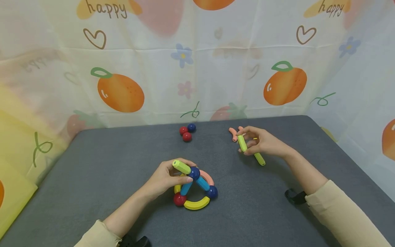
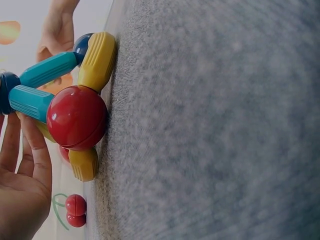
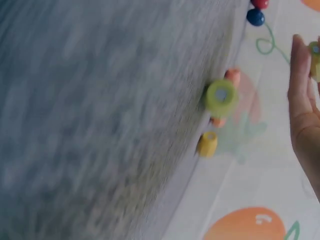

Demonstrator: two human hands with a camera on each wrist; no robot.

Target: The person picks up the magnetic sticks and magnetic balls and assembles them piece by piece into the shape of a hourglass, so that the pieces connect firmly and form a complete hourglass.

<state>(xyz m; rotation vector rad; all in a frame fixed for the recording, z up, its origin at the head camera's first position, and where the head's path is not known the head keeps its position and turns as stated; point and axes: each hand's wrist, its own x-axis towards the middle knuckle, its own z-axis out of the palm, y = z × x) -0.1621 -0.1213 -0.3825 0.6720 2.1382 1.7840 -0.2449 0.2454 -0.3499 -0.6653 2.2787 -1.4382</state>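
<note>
My left hand [image 1: 163, 176] holds the top of a structure of magnetic rods and balls, its thumb and fingers about the upper dark blue ball [image 1: 194, 173]. A green rod [image 1: 181, 166] slants up from that ball, and light blue rods [image 1: 203, 184] run down from it. The base includes a red ball [image 1: 179, 199], another dark blue ball [image 1: 212, 192], a curved yellow rod [image 1: 197, 203] and a curved pink rod [image 1: 207, 177]. Over the table's right side, my right hand [image 1: 265, 141] pinches a straight green rod [image 1: 242, 143] between thumb and fingers.
Below the right hand lies another green rod [image 1: 260, 159], with curved pink rods [image 1: 233, 134] behind. A yellow piece [image 3: 207, 144] lies nearby in the right wrist view. Two red balls [image 1: 187, 137] and a blue ball [image 1: 191, 128] sit together near the grey table's [image 1: 123, 154] back edge.
</note>
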